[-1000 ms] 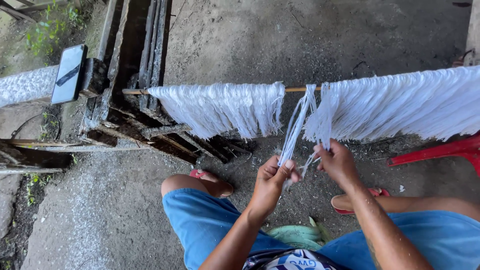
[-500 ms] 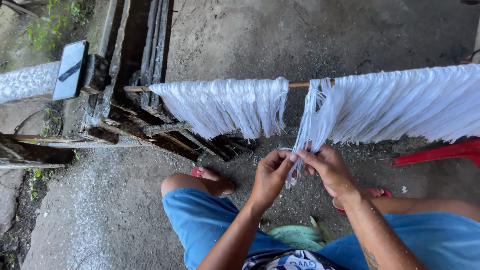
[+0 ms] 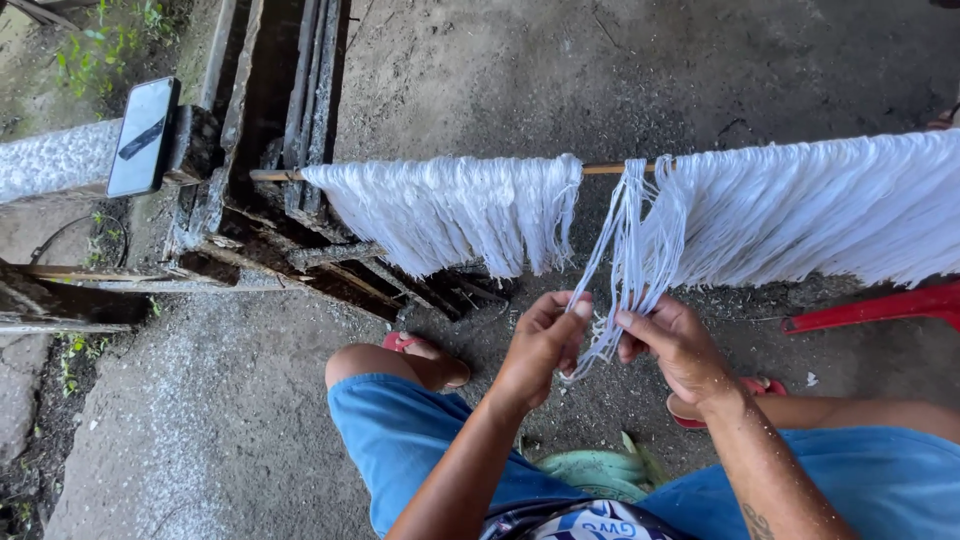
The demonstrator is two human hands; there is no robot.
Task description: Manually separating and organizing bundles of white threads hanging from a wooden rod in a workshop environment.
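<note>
Near the centre of the frame, a thin bunch of white strands [image 3: 612, 270] hangs down from a horizontal wooden rod [image 3: 610, 169] into both hands. The left hand [image 3: 542, 345] pinches the strands between thumb and forefinger, the other fingers curled in. The right hand [image 3: 672, 345] grips the same bunch just beside it, fingertips closed on the fibres; the loose tail of the strands drops between the two hands, and it is hard to tell exactly which fingers of the right hand press on it.

Along the rod, one thick fringe of white fibre [image 3: 460, 215] hangs to the left of the held bunch and a longer, wider one [image 3: 810, 215] stretches to the right edge of the frame, partly screening the ground behind it. A bare stretch of rod shows between them.

At the upper left, a phone [image 3: 143, 137] lies tilted on a grey ledge [image 3: 50, 160], beside dark weathered wooden planks [image 3: 290, 90]. At the right edge, under the fringe, sits a piece of red plastic [image 3: 880, 308]. Below the hands are the person's knees in blue shorts [image 3: 410, 440], feet in red sandals [image 3: 405, 343] on the dusty concrete floor [image 3: 520, 70], and a pale green bundle [image 3: 590, 470] between the legs.
</note>
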